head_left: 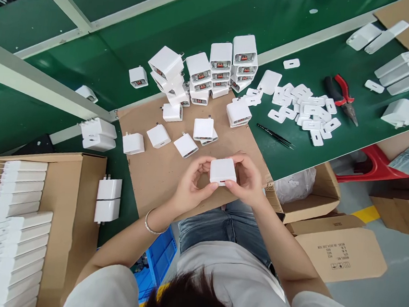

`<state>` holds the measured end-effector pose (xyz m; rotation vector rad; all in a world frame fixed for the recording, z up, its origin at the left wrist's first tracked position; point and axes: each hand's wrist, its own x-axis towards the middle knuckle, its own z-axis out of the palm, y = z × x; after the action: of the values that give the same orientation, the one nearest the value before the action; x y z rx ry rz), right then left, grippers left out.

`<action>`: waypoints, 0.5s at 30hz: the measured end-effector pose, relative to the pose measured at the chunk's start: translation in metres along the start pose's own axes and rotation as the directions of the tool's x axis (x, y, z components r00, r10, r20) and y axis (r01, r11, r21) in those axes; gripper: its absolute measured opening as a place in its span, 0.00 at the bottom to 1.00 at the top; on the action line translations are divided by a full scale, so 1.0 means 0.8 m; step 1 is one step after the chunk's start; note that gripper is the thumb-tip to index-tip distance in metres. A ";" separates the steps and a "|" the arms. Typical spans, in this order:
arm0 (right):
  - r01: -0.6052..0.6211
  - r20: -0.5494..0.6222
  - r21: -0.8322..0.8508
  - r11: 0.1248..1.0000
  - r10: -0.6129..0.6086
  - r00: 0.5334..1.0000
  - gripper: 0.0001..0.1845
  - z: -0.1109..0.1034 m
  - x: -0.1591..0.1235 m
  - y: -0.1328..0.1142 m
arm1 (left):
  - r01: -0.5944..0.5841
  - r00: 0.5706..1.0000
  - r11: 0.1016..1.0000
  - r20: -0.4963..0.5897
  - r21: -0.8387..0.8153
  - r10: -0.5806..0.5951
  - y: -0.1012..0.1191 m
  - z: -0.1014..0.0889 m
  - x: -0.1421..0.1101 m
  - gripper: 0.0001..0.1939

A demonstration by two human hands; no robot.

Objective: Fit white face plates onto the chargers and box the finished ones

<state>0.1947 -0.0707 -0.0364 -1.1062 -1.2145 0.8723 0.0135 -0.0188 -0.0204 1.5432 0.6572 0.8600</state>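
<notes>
Between my left hand [197, 182] and my right hand [248, 178] is a white charger [222, 170], gripped by the fingertips of both above a cardboard sheet [159, 173]. A slot shows on its side facing me. Just beyond my hands lie several more chargers, one of them a charger [186, 145] on its side. Stacked at the sheet's far edge are chargers with uncovered ends [221, 57], their reddish insides showing. To the right is a pile of small white end plates [305, 107] with slots. Black tweezers [274, 136] lie closer to me.
Red-handled pliers [343, 97] lie right of the plates on the green table [291, 154]. At left stands a carton [83, 228] holding rows of chargers. A metal post [45, 78] slants across the far left. Below the table's right edge sits an open box [308, 202] with plastic.
</notes>
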 end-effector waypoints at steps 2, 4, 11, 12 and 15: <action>0.007 0.011 -0.011 1.000 -0.007 1.000 0.22 -0.001 0.001 -0.001 | -0.012 1.000 1.000 -0.007 0.006 0.012 0.000 0.000 0.000 0.27; 0.035 0.022 -0.002 0.999 -0.035 0.999 0.22 -0.002 0.002 0.000 | -0.030 0.999 0.999 -0.009 0.011 0.030 0.001 0.000 0.000 0.27; 0.148 0.005 -0.120 0.982 -0.149 0.989 0.22 -0.002 0.001 -0.001 | -0.061 0.990 0.995 0.130 0.073 0.052 0.007 -0.010 0.003 0.27; 0.177 0.005 -0.153 0.972 -0.178 0.984 0.22 -0.002 0.001 -0.002 | -0.066 0.988 0.992 0.146 0.105 0.051 0.007 -0.013 0.003 0.28; 0.248 0.024 -0.227 0.942 -0.249 0.968 0.24 0.000 0.003 -0.007 | -0.086 0.987 0.971 0.149 0.221 0.053 0.008 -0.021 0.003 0.32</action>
<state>0.1947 -0.0701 -0.0304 -1.1052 -1.4420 0.5453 0.0005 -0.0081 -0.0129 1.8257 0.6162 0.7374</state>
